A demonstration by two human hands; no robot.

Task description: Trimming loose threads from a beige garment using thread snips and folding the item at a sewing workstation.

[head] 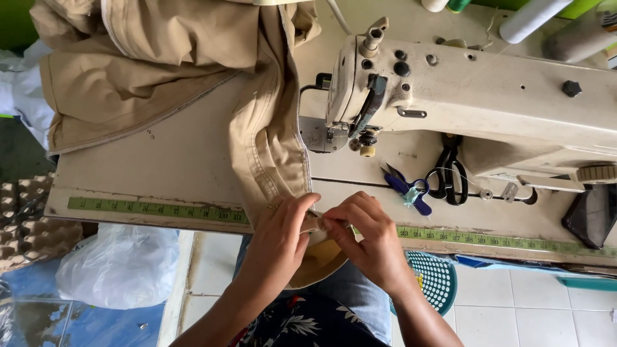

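A: We find the khaki cloth (270, 148) draped down the tabletop (186, 160), its lower end hanging over the front edge. Both hands meet there: the left hand (283, 234) pinches a fold of the hem, and the right hand (369, 241) has its fingers clenched on the same fold, just beside the left.

B: And progress?

A: We judge it early. The fold sits well short of the needle (367, 144) of the sewing machine (475, 96); nothing lies under the foot. Whether any seam here is finished, we cannot tell.

B: Room to move?

A: Bare tabletop lies between hands and needle. To the right, the blue snips (408, 186) and black scissors (453, 173) lie near the path. The tape measure (154, 209) runs along the front edge; a heap of cloth crowds the far left.
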